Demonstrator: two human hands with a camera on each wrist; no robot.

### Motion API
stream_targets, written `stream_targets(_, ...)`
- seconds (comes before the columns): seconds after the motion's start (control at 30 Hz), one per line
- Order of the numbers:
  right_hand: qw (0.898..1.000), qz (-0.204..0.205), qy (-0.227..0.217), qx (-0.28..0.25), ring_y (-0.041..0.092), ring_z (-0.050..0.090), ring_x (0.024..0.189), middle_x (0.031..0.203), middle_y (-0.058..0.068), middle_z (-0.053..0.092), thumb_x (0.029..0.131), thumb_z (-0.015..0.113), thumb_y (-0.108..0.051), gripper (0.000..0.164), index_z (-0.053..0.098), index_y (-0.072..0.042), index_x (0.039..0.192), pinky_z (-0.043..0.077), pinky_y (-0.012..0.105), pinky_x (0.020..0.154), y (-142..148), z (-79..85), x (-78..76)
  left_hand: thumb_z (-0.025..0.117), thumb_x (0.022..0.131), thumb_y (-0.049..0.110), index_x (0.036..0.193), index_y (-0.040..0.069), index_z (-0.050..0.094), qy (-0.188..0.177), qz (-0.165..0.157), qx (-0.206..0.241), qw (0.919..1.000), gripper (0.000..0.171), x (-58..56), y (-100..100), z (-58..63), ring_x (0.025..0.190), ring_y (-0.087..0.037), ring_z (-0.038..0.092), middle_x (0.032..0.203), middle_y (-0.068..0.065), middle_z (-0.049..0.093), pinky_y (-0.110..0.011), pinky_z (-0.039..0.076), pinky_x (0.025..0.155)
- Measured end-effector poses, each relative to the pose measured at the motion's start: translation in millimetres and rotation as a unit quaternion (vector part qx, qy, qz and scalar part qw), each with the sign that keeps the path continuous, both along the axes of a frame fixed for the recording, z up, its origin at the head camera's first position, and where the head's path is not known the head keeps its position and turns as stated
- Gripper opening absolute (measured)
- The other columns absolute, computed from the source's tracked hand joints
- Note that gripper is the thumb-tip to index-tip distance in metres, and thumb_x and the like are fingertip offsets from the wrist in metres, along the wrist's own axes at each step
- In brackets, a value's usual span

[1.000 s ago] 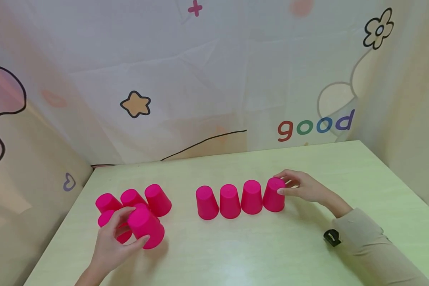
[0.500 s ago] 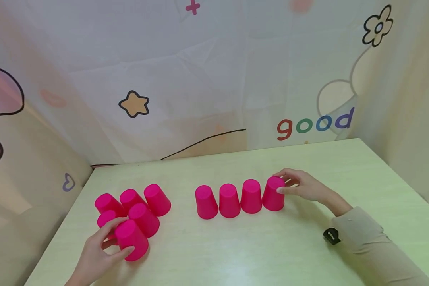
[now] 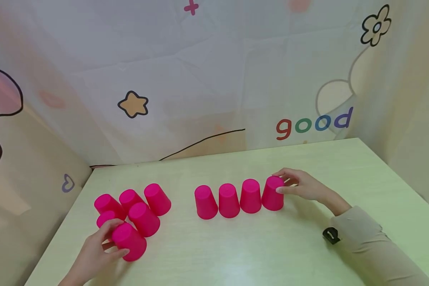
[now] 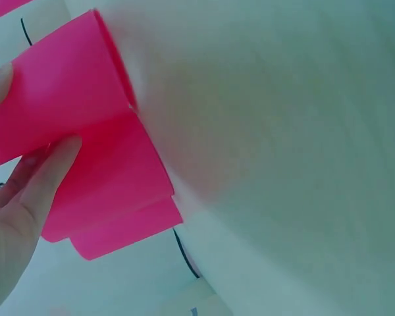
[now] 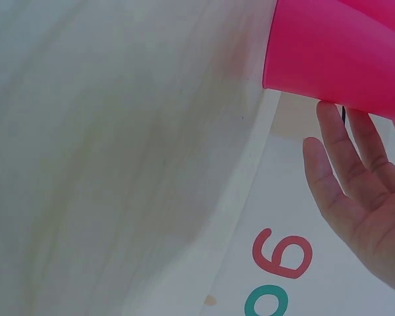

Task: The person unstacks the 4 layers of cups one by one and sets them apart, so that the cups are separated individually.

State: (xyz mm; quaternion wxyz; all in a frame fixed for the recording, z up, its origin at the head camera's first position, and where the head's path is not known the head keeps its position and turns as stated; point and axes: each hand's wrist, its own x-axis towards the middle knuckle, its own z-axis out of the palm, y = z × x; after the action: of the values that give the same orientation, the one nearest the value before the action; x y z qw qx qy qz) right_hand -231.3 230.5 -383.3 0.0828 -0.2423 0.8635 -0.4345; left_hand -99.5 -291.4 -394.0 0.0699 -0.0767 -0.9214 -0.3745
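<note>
With thumb and fingers on either side, my left hand [image 3: 94,248] grips a pink cup [image 3: 130,243] that stands upside down at the front of a cluster. In the left wrist view this cup [image 4: 66,82] touches or overlaps another pink cup [image 4: 115,174] beside it. Behind it are a middle cup [image 3: 144,220], a partly hidden cup [image 3: 106,217] and a back row of three, including a cup [image 3: 158,200]. My right hand [image 3: 302,184] holds the rightmost cup [image 3: 273,196] of a separate row; in the right wrist view its fingertips [image 5: 328,112] touch the cup's side.
Left of my right hand's cup stand three more inverted cups, among them a cup [image 3: 229,201]. A small black object [image 3: 331,235] lies by my right sleeve [image 3: 357,228]. A printed curtain [image 3: 200,79] hangs behind the pale table [image 3: 236,254].
My left hand has brought its cup left and toward me, from in front of the middle cup down to the cluster's front, uncovering that middle cup. My right hand stays on its cup.
</note>
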Motion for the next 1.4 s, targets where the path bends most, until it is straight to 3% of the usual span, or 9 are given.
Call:
stream_targets(0.23,1.0,0.002,-0.001,-0.002,0.031,0.054,0.101,0.109,0.013,0.056,0.083,0.066,-0.017,0.039,0.052,-0.002,0.116,0.05,0.04,0.079,-0.7,3.3,0.4,0.08,0.065,0.007,0.118,0.005,0.05,0.054,0.01,-0.006,0.9985,0.06,4.0,-4.1,19.5,0.088,0.003,0.054,0.102,-0.008,0.059,-0.017,0.05,0.069)
stream_targets(0.53,1.0,-0.002,-0.006,0.002,0.032,0.054,0.101,0.11,0.014,0.055,0.083,0.066,-0.017,0.04,0.051,-0.002,0.117,0.05,0.041,0.079,-2.0,4.3,1.5,0.075,0.07,-0.002,0.118,0.004,0.053,0.111,-0.002,0.035,0.9932,0.054,5.5,1.5,46.0,0.092,-0.001,0.057,0.104,0.009,0.058,-0.011,0.047,0.073)
stream_targets(0.77,1.0,-0.003,-0.004,0.0,0.032,0.054,0.101,0.11,0.014,0.056,0.083,0.066,-0.017,0.041,0.051,-0.001,0.117,0.051,0.04,0.078,-2.3,2.7,2.0,0.073,0.071,-0.006,0.117,0.002,0.055,0.127,-0.023,0.072,0.9889,0.05,-3.5,20.9,59.6,0.093,-0.007,0.058,0.105,-0.002,0.059,-0.014,0.049,0.074)
stream_targets(1.2,1.0,0.001,-0.009,-0.006,0.032,0.054,0.1,0.11,0.015,0.055,0.083,0.066,-0.016,0.04,0.051,-0.001,0.117,0.051,0.04,0.078,-1.6,0.3,1.4,0.069,0.074,-0.007,0.119,0.0,0.051,0.129,-0.11,0.158,0.9727,0.048,-30.7,78.0,57.9,0.095,-0.014,0.059,0.108,-0.01,0.059,-0.023,0.05,0.078)
stream_targets(1.4,1.0,0.0,-0.005,-0.003,0.032,0.054,0.1,0.109,0.014,0.056,0.083,0.066,-0.017,0.039,0.052,-0.002,0.116,0.051,0.038,0.078,0.1,0.8,0.8,0.071,0.076,0.002,0.122,0.004,0.05,0.096,-0.095,0.176,0.9751,0.05,-48.4,110.5,54.3,0.097,-0.019,0.059,0.11,-0.012,0.059,-0.032,0.051,0.079)
